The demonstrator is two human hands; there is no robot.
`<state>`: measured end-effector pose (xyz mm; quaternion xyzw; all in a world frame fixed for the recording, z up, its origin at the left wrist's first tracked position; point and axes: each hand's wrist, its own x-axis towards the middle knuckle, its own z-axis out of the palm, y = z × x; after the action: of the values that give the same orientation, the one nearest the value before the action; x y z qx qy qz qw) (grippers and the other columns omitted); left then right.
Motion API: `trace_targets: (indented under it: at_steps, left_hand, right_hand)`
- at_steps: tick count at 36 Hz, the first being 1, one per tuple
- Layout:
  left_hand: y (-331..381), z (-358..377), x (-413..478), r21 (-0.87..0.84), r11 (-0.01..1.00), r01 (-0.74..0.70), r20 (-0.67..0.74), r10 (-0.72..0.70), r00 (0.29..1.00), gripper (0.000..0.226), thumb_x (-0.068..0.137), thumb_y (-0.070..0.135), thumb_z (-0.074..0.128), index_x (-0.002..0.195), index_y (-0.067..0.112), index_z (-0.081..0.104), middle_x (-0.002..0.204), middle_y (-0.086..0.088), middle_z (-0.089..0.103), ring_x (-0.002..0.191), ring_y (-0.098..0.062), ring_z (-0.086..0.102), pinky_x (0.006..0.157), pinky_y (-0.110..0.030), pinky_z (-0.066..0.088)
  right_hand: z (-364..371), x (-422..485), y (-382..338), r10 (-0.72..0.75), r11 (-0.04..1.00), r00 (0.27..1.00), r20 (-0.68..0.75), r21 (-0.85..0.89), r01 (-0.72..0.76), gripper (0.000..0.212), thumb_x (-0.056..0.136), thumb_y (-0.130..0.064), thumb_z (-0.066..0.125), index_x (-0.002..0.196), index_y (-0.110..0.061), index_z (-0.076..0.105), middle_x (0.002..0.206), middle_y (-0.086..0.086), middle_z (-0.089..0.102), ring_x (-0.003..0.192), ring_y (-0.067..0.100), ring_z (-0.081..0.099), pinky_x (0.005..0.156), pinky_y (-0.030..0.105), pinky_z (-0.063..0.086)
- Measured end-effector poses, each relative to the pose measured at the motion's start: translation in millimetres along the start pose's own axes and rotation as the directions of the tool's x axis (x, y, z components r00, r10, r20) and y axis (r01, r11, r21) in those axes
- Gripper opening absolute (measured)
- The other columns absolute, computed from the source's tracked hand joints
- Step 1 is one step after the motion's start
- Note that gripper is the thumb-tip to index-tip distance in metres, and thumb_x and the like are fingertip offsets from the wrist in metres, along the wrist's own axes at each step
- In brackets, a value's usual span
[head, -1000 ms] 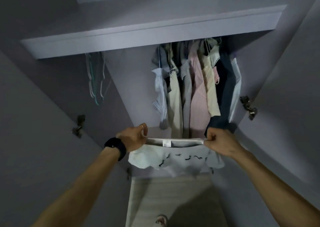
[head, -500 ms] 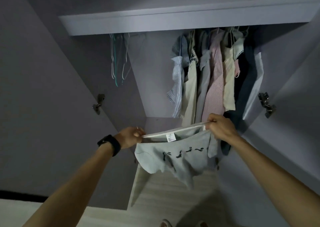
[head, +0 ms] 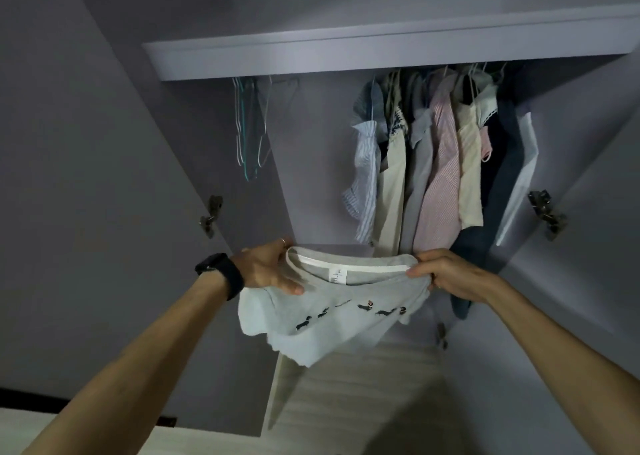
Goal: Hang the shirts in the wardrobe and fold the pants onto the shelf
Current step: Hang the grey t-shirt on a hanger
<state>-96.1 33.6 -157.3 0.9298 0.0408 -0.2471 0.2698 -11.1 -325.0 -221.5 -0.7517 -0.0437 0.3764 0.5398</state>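
A light grey knit T-shirt with a white-taped neckline and a row of small dark printed figures [head: 346, 319] is held in the air before the open lilac-grey wardrobe [head: 311, 163]. It sits just below the row of hung shirts [head: 436, 163] at the right end of the rail.

The neckline is stretched between two hands set well apart. The left hand [head: 266, 269], with a black wristband [head: 221, 274] behind it, is clamped on the left side of the collar, thumb laid on the front of the cloth. The right hand [head: 446, 274] is pinched on the right side. The body of the garment hangs slack and creased below.

The fabric is judged light, soft and limp, and not fragile. Hold is best kept at the collar or shoulder seams, so that one of the empty thin wire hangers [head: 249, 132] at the left end of the rail can be passed through the neck opening. That step is not yet done.
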Motion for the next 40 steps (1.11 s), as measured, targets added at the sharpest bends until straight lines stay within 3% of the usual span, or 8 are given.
trace_targets:
  at_steps: [3,6,9,17,23,29,37,40]
  left_hand:
    - [-2.9,0.6,1.9,0.085,0.994,-0.061,-0.355,0.088,0.931,0.034,0.082,0.043,0.078,0.098,0.031,0.050,0.083,0.014,0.060,0.084,-0.013,0.061,0.078,-0.030,0.043]
    - [-9.0,-3.9,-0.1,-0.033,0.989,-0.146,-0.508,0.110,0.855,0.029,0.084,0.049,0.076,0.090,0.029,0.055,0.080,0.013,0.065,0.080,-0.008,0.061,0.069,-0.027,0.047]
    - [-12.2,-9.3,-2.6,0.030,0.991,-0.128,-0.541,0.124,0.832,0.025,0.085,0.057,0.070,0.087,0.034,0.062,0.085,0.014,0.069,0.084,-0.009,0.064,0.073,-0.030,0.052]
    - [-21.5,-23.3,-3.5,0.009,0.995,-0.102,-0.651,0.083,0.754,0.030,0.099,0.047,0.056,0.118,0.031,0.072,0.109,0.002,0.075,0.102,-0.021,0.067,0.083,-0.029,0.050]
    - [-19.5,-22.5,-9.1,0.003,1.000,-0.021,-0.659,0.017,0.752,0.030,0.106,0.041,0.039,0.118,0.027,0.063,0.107,-0.007,0.071,0.094,-0.030,0.064,0.082,-0.042,0.054]
    - [-16.1,-29.5,-26.4,0.158,0.982,0.101,-0.710,0.042,0.703,0.031,0.107,0.041,0.029,0.121,0.029,0.054,0.120,0.001,0.063,0.101,-0.036,0.059,0.083,-0.043,0.049]
    - [-16.6,-45.5,-46.3,0.363,0.880,0.306,-0.831,0.157,0.534,0.013,0.094,0.022,0.062,0.105,0.019,0.068,0.097,-0.004,0.069,0.097,-0.032,0.064,0.090,-0.042,0.042]
    - [-21.7,-63.9,-52.9,0.421,0.815,0.398,-0.817,0.151,0.556,0.020,0.085,0.017,0.072,0.104,0.014,0.073,0.112,-0.009,0.071,0.119,-0.035,0.060,0.104,-0.049,0.038]
  right_hand:
    - [2.1,-5.8,-2.9,-0.023,0.994,0.999,-0.027,-0.106,0.020,0.044,0.074,-0.014,0.079,0.104,0.015,0.064,0.080,0.006,0.061,0.076,0.014,0.056,0.065,0.018,0.043]
    - [1.7,-8.5,-6.6,-0.095,0.971,0.988,-0.119,-0.229,0.066,0.036,0.088,-0.026,0.078,0.104,0.006,0.072,0.080,0.009,0.066,0.067,0.006,0.058,0.058,0.016,0.045]
    - [1.2,-13.8,-16.5,-0.207,0.938,0.959,-0.191,-0.317,0.140,0.043,0.083,-0.035,0.081,0.103,0.003,0.074,0.089,0.022,0.070,0.074,0.009,0.060,0.065,0.020,0.048]
    - [3.6,-14.8,-38.5,-0.500,0.849,0.761,-0.413,-0.411,0.334,0.050,0.069,-0.036,0.091,0.058,-0.012,0.048,0.066,-0.004,0.043,0.054,0.003,0.037,0.052,0.017,0.031]
    - [10.7,-10.4,-53.3,-0.530,0.810,0.817,-0.229,-0.423,0.407,0.009,0.083,-0.023,0.082,0.087,-0.025,0.074,0.092,-0.008,0.073,0.088,0.007,0.068,0.083,0.020,0.052]
    - [26.9,8.3,-63.8,-0.514,0.653,0.813,-0.275,-0.739,0.163,0.039,0.083,-0.057,0.073,0.064,-0.028,0.056,0.055,-0.007,0.057,0.053,0.009,0.054,0.051,0.030,0.039]
    - [64.3,43.9,-108.2,-0.598,0.507,0.783,-0.174,-0.839,0.200,0.040,0.092,-0.049,0.065,0.064,-0.035,0.041,0.058,-0.011,0.048,0.065,0.019,0.053,0.057,0.033,0.042]
    - [76.6,58.3,-131.9,-0.571,0.436,0.817,-0.085,-0.874,0.213,0.036,0.095,-0.051,0.060,0.068,-0.032,0.044,0.066,-0.011,0.055,0.072,0.017,0.058,0.059,0.031,0.043]
